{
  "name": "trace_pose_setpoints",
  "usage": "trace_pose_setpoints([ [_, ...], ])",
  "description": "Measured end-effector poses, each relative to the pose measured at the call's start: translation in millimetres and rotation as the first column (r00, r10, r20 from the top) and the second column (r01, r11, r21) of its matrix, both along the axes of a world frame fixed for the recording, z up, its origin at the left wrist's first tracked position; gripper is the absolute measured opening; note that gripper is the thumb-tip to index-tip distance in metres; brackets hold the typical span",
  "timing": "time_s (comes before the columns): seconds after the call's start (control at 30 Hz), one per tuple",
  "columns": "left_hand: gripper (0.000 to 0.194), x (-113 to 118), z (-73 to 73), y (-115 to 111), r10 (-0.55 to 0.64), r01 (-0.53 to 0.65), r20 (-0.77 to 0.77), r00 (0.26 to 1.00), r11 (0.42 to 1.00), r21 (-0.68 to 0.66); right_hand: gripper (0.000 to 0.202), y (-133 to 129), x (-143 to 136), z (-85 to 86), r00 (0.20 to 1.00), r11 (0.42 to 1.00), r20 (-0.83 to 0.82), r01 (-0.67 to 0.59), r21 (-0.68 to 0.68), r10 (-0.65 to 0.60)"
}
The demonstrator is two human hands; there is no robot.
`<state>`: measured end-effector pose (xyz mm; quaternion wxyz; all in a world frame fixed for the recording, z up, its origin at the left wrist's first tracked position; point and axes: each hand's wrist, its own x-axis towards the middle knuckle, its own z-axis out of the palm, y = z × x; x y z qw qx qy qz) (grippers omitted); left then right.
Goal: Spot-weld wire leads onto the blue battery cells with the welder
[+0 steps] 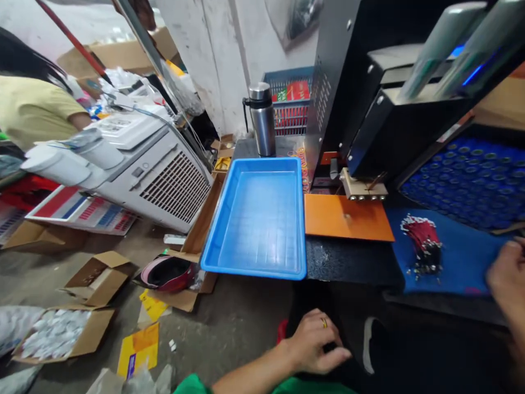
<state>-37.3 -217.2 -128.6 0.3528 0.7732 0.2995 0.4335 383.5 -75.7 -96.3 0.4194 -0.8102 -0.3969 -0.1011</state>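
Note:
My left hand [315, 342] rests over my dark-clothed lap, loosely curled with the thumb apart, and a ring shows on one finger. Nothing is visible in it. At the right edge, my right hand [506, 279] is at the blue mat [459, 262]; it is partly cut off and its fingers are hidden. To its left on the mat lies a bundle of short red and black wires [422, 243] with metal ends. An orange board [348, 219] sits under the head of a black machine [363, 120]. Left of the board stands a blue plastic tray [303, 241].
A steel flask [262, 120] stands behind the tray, near a grey plastic basket [285, 117]. Many blue cylinders [467, 180] are stacked at right. A white air cooler [164, 175] and cardboard boxes [98, 276] stand on the left floor. Another person [36, 112] is at far left.

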Motion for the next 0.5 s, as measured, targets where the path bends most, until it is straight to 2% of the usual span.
trace_pose_setpoints([
  [0.07,0.03,10,-3.4,-3,-0.055,0.056,0.061,0.997,0.998,-0.027,0.061,1,-3,-0.2,0.998,0.999,0.056,-0.021,-0.025,0.023],
  [0.1,0.029,17,-0.1,-1,-0.076,0.079,0.092,0.993,0.996,-0.038,0.064,2,-5,0.3,0.997,1.0,0.073,-0.015,-0.011,0.015],
  [0.17,0.03,34,15.6,12,-0.104,0.115,0.145,0.984,0.991,-0.066,0.07,7,-10,2.3,0.997,0.999,0.068,-0.041,0.031,0.038],
  [0.23,0.035,55,40.4,33,-0.109,0.133,0.173,0.979,0.983,-0.128,0.071,15,-12,4.3,0.995,0.995,0.025,-0.094,0.035,0.094],
  [0.3,0.039,79,70.2,59,-0.073,0.124,0.221,0.973,0.966,-0.228,0.064,24,-12,4.8,0.993,0.987,0.007,-0.121,0.106,0.121],
  [0.4,0.04,121,113.3,96,0.087,0.072,0.368,0.926,0.915,-0.396,0.052,34,-12,3.4,0.986,0.966,-0.039,-0.149,0.211,0.16],
  [0.5,0.045,160,142.9,135,0.207,0.019,0.463,0.862,0.899,-0.438,0.047,36,-17,3.2,0.972,0.94,-0.11,-0.168,0.296,0.209],
])
